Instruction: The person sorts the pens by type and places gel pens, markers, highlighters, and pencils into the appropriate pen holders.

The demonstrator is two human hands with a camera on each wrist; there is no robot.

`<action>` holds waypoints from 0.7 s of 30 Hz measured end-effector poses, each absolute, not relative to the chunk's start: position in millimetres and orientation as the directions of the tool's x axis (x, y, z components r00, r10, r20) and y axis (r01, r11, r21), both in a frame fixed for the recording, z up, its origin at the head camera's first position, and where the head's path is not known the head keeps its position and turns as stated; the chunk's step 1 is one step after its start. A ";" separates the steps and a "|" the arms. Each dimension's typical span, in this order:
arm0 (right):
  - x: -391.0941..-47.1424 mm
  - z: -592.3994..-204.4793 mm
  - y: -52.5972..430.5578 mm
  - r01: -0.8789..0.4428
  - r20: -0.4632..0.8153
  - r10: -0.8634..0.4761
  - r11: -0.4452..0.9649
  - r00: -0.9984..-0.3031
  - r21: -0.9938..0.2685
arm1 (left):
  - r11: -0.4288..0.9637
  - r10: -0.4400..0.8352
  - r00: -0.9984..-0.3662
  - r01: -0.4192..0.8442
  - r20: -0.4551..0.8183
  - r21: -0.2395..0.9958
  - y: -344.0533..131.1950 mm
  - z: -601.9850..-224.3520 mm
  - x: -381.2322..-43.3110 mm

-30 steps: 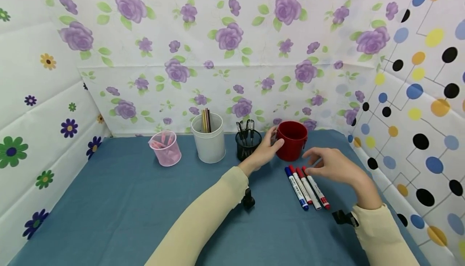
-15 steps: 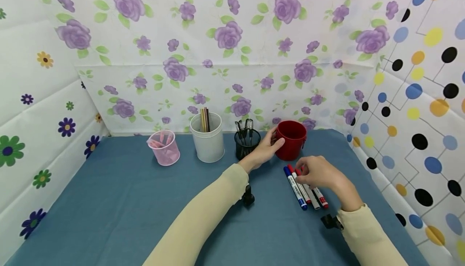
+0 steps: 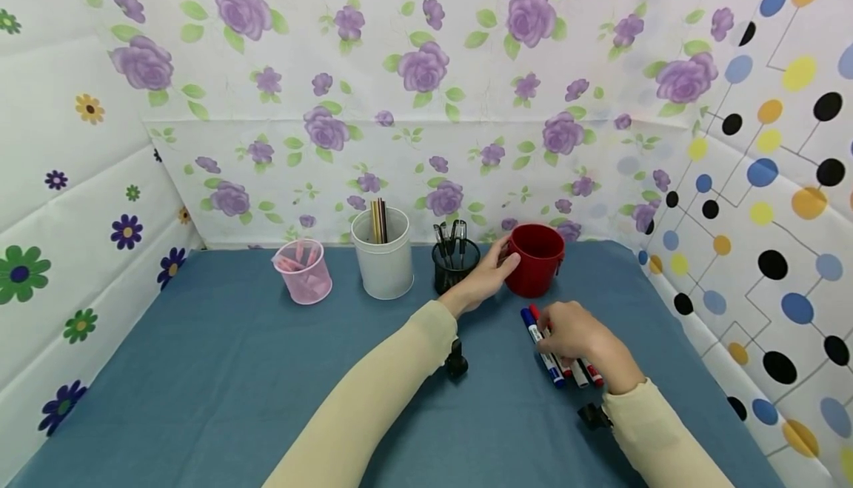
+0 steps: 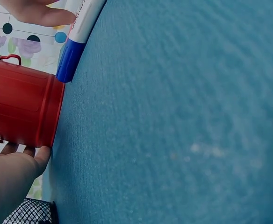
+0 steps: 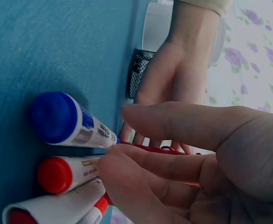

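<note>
My left hand (image 3: 481, 277) holds the left side of a red bucket (image 3: 536, 269), with the thumb at its front and the fingers reaching round behind. In the left wrist view the red bucket (image 4: 22, 102) has small handles. My right hand (image 3: 573, 332) hovers low over several whiteboard markers lying side by side in front of the bucket. A blue marker (image 5: 54, 116) lies leftmost, beside a red marker (image 5: 54, 175). Thumb and forefinger of the right hand stand apart near them, with nothing between. That hand partly hides the markers in the head view.
Left of the red bucket stand a black mesh cup (image 3: 448, 273) with pens, a white bin (image 3: 386, 273) with pencils and a pink cup (image 3: 309, 284) with pink items. A blue cloth (image 3: 233, 369) covers the table. Patterned sheets (image 3: 373, 66) enclose the back and sides.
My right hand has moved left and down, from the right of the markers to over them. The left hand has stayed at the red bucket.
</note>
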State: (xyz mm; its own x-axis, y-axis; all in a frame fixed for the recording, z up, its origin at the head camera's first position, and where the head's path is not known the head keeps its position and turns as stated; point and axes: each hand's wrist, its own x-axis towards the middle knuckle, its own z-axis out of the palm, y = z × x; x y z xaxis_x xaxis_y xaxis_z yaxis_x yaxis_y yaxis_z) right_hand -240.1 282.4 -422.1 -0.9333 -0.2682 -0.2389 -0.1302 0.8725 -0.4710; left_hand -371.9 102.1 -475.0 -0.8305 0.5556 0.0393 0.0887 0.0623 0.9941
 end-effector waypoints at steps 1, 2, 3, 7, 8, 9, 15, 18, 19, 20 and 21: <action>-240.0 -422.8 281.8 -0.136 -0.235 -0.269 0.876 -0.934 -0.463 | 0.061 0.555 -0.831 0.088 0.039 0.994 102.4 -475.2 -372.0; -239.9 -423.4 281.2 -0.140 -0.233 -0.268 0.880 -0.935 -0.454 | 0.062 0.554 -0.832 0.089 0.040 0.994 102.5 -475.3 -372.1; -239.9 -424.0 280.5 -0.140 -0.232 -0.266 0.884 -0.935 -0.447 | 0.062 0.553 -0.832 0.089 0.040 0.994 102.6 -475.5 -372.2; -240.3 -426.1 277.0 -0.136 -0.251 -0.261 0.895 -0.932 -0.424 | 0.067 0.549 -0.835 0.091 0.040 0.994 103.0 -476.1 -372.6; -240.3 -426.9 275.7 -0.132 -0.257 -0.257 0.898 -0.932 -0.420 | 0.066 0.550 -0.834 0.093 0.042 0.994 103.1 -476.0 -372.7; -240.6 -427.7 274.5 -0.124 -0.262 -0.251 0.899 -0.932 -0.420 | 0.064 0.551 -0.834 0.093 0.043 0.994 103.2 -475.9 -372.7; -240.5 -430.7 270.5 -0.099 -0.268 -0.235 0.894 -0.934 -0.437 | 0.059 0.553 -0.832 0.095 0.047 0.994 104.1 -475.7 -373.4; -240.3 -429.6 271.6 -0.114 -0.268 -0.248 0.895 -0.931 -0.432 | 0.060 0.552 -0.833 0.091 0.043 0.994 104.2 -476.0 -373.6; -240.2 -429.2 271.8 -0.113 -0.272 -0.247 0.897 -0.930 -0.428 | 0.059 0.552 -0.833 0.090 0.043 0.994 104.1 -476.2 -373.6; -240.2 -428.8 271.8 -0.113 -0.276 -0.247 0.898 -0.929 -0.426 | 0.058 0.552 -0.832 0.088 0.042 0.994 103.9 -476.2 -373.5; -240.2 -428.3 271.7 -0.118 -0.277 -0.251 0.899 -0.927 -0.422 | 0.057 0.553 -0.832 0.088 0.042 0.994 103.7 -476.2 -373.3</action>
